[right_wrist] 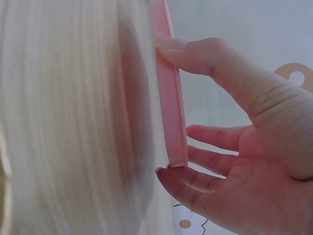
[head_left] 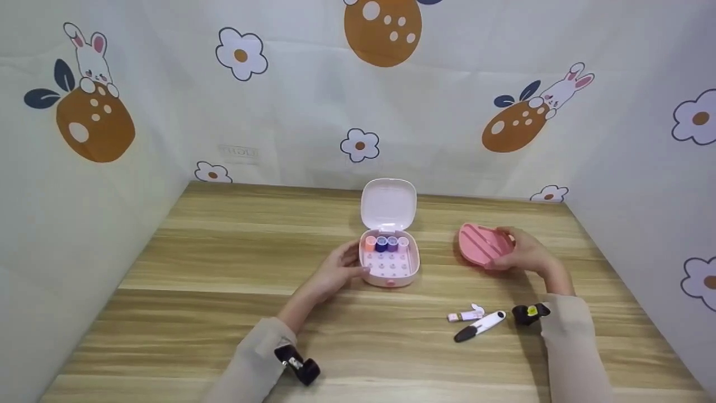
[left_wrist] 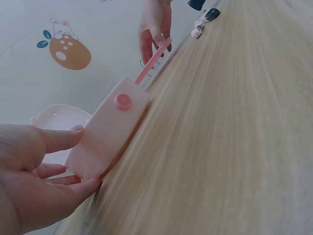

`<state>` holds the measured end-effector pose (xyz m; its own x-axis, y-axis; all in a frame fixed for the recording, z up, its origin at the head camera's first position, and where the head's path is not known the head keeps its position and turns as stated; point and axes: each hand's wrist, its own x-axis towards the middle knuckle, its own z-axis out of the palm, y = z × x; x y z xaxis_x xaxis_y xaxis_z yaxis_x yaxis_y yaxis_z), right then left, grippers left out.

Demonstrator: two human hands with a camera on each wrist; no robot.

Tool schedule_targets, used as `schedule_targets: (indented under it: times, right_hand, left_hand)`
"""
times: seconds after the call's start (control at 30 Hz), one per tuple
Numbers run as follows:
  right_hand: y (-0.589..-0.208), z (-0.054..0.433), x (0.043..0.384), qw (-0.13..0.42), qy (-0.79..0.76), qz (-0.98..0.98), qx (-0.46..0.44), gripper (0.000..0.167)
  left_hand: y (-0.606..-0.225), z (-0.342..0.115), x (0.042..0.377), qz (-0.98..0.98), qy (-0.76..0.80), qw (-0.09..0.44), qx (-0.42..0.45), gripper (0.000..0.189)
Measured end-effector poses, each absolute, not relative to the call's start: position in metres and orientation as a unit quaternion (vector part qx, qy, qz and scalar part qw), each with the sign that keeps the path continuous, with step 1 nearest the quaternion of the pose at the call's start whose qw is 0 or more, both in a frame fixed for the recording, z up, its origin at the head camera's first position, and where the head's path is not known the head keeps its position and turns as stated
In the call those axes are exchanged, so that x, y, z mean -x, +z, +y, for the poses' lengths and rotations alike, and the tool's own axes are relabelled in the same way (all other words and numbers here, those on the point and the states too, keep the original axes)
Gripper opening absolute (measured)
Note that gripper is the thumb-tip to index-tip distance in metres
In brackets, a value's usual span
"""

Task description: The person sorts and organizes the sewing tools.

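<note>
Left hand (head_left: 333, 271), half-curled, grips pale case (left_wrist: 103, 129); right hand (head_left: 528, 254), wider, holds pink tray (head_left: 480, 246).

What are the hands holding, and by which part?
Right hand: the pink tray, gripped by opposite edges toward its right end. Left hand: the open case, held by its left side.
</note>
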<state>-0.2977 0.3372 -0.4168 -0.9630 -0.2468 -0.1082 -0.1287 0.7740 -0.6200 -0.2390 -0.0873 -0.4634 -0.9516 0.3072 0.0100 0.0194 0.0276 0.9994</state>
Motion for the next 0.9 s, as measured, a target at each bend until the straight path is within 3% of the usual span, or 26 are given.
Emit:
schedule_targets:
  times: [0.9]
  right_hand:
    - [-0.391, 0.305, 0.28, 0.055, -0.33, 0.93, 0.152, 0.095]
  left_hand:
    - [-0.463, -0.087, 0.241, 0.706, 0.691, 0.105, -0.111, 0.075]
